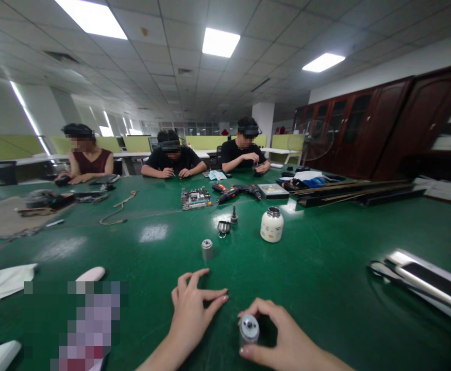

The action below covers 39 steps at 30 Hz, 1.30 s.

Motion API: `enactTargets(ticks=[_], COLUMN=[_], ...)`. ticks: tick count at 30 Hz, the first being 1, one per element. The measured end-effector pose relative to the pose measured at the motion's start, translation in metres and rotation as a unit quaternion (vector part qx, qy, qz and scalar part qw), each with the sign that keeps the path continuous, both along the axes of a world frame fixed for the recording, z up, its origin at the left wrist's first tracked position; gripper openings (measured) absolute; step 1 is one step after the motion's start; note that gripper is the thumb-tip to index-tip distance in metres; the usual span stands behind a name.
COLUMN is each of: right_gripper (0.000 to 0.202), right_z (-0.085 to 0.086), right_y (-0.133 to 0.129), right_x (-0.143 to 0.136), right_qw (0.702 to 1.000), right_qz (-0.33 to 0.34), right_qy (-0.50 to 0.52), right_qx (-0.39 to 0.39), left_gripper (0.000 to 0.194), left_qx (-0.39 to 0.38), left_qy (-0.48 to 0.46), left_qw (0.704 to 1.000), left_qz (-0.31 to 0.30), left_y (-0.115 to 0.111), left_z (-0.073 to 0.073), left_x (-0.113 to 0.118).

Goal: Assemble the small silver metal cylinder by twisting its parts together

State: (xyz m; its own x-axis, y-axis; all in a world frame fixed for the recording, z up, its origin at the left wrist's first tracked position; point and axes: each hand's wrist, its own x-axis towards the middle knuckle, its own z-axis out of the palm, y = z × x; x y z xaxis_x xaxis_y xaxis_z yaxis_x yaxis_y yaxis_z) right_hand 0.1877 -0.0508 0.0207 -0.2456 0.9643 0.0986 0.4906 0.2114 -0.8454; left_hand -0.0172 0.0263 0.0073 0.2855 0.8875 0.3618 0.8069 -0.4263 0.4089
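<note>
My right hand [279, 335] grips a small silver metal cylinder [249, 330] between thumb and fingers, near the front of the green table. To its left, my left hand [194, 304] is held over the tabletop with its fingers apart and nothing in them. Beyond my left fingertips a similar metal cylinder [207, 249] stands upright. Farther back are a shiny metal cup-like part [223, 227] and a dark stepped metal part [234, 215]. A cream jar [271, 225] with drawn faces and an open metal neck stands to their right.
Across the green table [326, 257] sit three people wearing headgear. A circuit board [196, 199], power drills [227, 195], and a box [272, 191] lie mid-table. Long dark rails [349, 193] are at back right, a black-and-silver device [430, 278] at right, and a white cloth [4, 282] at left.
</note>
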Motion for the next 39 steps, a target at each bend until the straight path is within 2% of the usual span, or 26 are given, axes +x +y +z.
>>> enactTargets(ticks=[4, 8, 11, 15, 18, 21, 23, 27, 31, 34, 39], right_gripper=[0.031, 0.031, 0.030, 0.025, 0.024, 0.042, 0.051, 0.042, 0.019, 0.017, 0.015], right_z=[-0.002, -0.006, -0.007, -0.007, -0.006, -0.002, 0.001, 0.004, 0.004, 0.007, 0.018], right_y=[0.000, 0.001, 0.001, 0.001, -0.001, -0.004, -0.006, -0.006, -0.004, -0.002, -0.004], right_x=[-0.001, -0.001, -0.001, -0.002, -0.002, 0.002, 0.006, 0.011, 0.014, 0.015, 0.005], right_qw=[1.000, 1.000, 1.000, 1.000, 0.999, 0.998, 0.993, 0.986, 0.988, 0.985, 0.990], right_qz=[0.001, -0.014, -0.020, -0.010, -0.010, 0.024, 0.054, 0.070, 0.016, -0.033, -0.018], right_qy=[0.008, -0.005, -0.010, -0.006, -0.004, 0.017, 0.049, 0.078, 0.047, 0.045, -0.025], right_qx=[0.004, 0.014, 0.017, 0.027, 0.032, 0.055, 0.090, 0.130, 0.149, 0.165, 0.139], left_gripper=[0.013, 0.014, 0.012, 0.016, 0.029, 0.053, 0.062, 0.054, 0.037, 0.032, 0.029], left_qx=[0.031, 0.046, 0.019, 0.003, 0.019, 0.019, 0.005, -0.011, -0.023, -0.031, -0.029], left_qy=[-0.056, -0.120, -0.108, -0.091, -0.102, -0.110, -0.101, -0.077, -0.047, -0.041, -0.046], left_qw=[0.997, 0.985, 0.980, 0.977, 0.975, 0.979, 0.982, 0.986, 0.987, 0.987, 0.987], left_qz=[-0.034, -0.119, -0.169, -0.194, -0.197, -0.173, -0.159, -0.150, -0.155, -0.154, -0.153], left_y=[-0.007, -0.027, -0.038, -0.044, -0.047, -0.049, -0.049, -0.048, -0.048, -0.049, -0.050], left_z=[0.006, 0.018, 0.022, 0.023, 0.021, 0.014, 0.007, -0.003, -0.004, -0.002, -0.002], left_x=[0.004, 0.009, 0.013, 0.015, 0.015, 0.014, 0.013, 0.013, 0.013, 0.013, 0.013])
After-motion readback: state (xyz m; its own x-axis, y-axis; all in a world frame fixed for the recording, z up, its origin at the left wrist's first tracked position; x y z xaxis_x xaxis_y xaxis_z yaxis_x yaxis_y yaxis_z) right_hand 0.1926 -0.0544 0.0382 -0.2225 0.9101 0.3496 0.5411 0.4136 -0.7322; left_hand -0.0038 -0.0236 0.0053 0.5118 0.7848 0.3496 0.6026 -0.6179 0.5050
